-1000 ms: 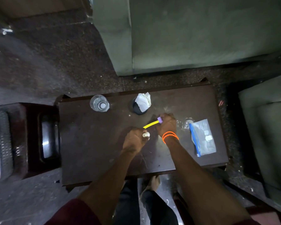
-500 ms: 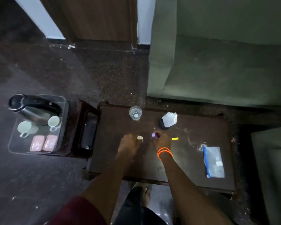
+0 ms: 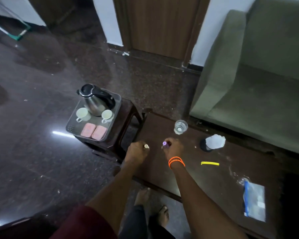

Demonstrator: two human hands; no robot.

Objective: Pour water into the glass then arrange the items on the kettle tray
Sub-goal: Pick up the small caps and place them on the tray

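My left hand is closed around a small white-tipped item over the left end of the dark table. Close beside it, my right hand, with orange bands at the wrist, grips a small purple-tipped item. A clear glass stands just beyond the hands. To the left, a clear kettle tray on a dark stool holds a steel kettle, two white cups and two pink packets. A yellow strip lies on the table to the right.
A dark cup holding crumpled white paper stands right of the glass. A clear bag with a blue edge lies at the table's right end. A green sofa is behind the table, a wooden door beyond. My bare feet are below the table edge.
The view has swung left and up, bringing the kettle tray into sight. The yellow strip left my right hand and now lies on the table. Both hands moved left, still closed.
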